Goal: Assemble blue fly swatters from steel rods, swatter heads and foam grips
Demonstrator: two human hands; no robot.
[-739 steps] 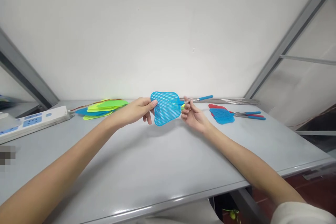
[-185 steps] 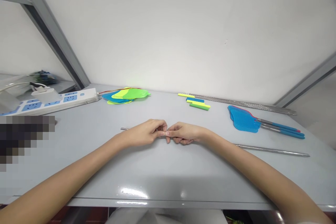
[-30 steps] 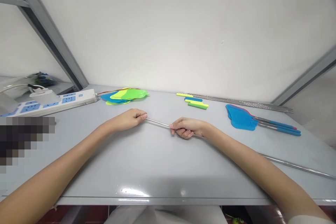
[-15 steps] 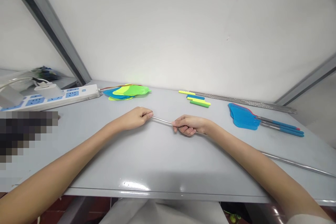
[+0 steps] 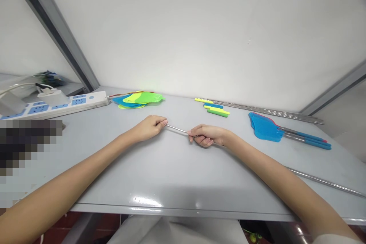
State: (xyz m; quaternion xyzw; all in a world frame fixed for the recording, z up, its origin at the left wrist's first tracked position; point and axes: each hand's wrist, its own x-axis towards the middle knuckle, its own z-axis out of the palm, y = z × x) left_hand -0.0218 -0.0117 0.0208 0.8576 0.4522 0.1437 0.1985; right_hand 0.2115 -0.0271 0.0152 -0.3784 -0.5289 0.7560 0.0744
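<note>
A thin metal rod (image 5: 177, 129) runs between my two hands above the table. My left hand (image 5: 150, 126) is closed, its thumb and fingers pinching the rod's left end. My right hand (image 5: 207, 135) grips the same rod a short way to the right, thumb on top and fingers curled beneath. Past the right wrist the rod passes behind my forearm. A thicker metal length (image 5: 326, 182) comes out on the forearm's far side in the same line, seemingly part of the same rod. Whatever lies inside the left fist is hidden.
Fly swatter heads (image 5: 143, 99) in green, yellow and blue lie at the back left, beside a power strip (image 5: 94, 101). Coloured handle sleeves (image 5: 217, 112) and several metal rods (image 5: 265, 111) lie along the wall. Blue fly swatters (image 5: 265, 127) rest at the right on the grey table (image 5: 171, 179).
Both hands keep their hold on the rod. The left hand has shifted very slightly; the rod's right-hand stretch shows a little further right. Other things are unmoved.
</note>
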